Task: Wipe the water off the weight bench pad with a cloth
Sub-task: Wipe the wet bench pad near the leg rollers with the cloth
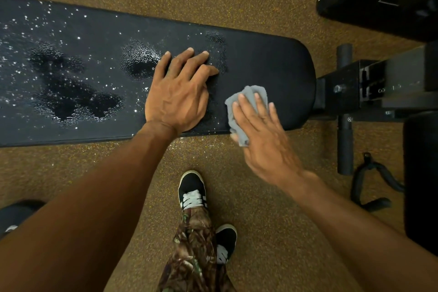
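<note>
Cloth [247, 102] bunched under the right grip [263, 140], fingers flat, pressing it on the pad [272, 61]. Just beside it the left grip [176, 95] lies flat, empty.

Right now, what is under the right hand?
A bunched gray cloth, pressed by the right hand onto the bench pad near its rounded end. The fingers cover much of the cloth, and the pad beneath it is hidden, so any water there cannot be seen.
</note>
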